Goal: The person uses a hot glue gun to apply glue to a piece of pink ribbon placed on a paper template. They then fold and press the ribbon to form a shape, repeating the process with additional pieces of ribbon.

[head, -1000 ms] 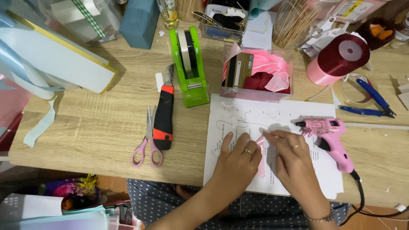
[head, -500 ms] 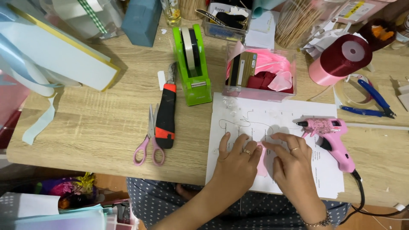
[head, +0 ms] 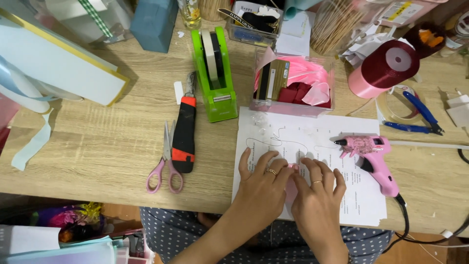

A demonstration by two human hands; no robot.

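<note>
Both hands are down flat on the white printed sheet (head: pixel 312 146) near the front edge of the wooden table (head: pixel 97 146), pressed together side by side with the fingertips meeting over a small pink piece (head: pixel 292 188) that's mostly hidden under them. The left hand (head: pixel 261 188) has a ring on it and its fingers are spread a bit; the right hand (head: pixel 317 203) has a ring too and sits just beside it, fingers touching the left ones. Can't tell exactly what the pink piece is, only a sliver shows between the hands. A thin squiggly thread of glue or wire (head: pixel 278 142) lies on the sheet just above the fingers. Right next to the right hand, a pink glue gun (head: pixel 371 156) lies on the right side of the sheet, nozzle pointing left, its black cord running off the front edge. Further left on the table are pink-handled scissors (head: pixel 166 164) and a black and red utility knife (head: pixel 184 134) touching each other, and behind them a green tape dispenser (head: pixel 215 73). Behind the sheet sits a clear box of pink ribbon bits (head: pixel 298 83), and toward the back right corner a dark red ribbon spool (head: pixel 386 68) with blue pliers (head: pixel 415 115) near it.
</note>
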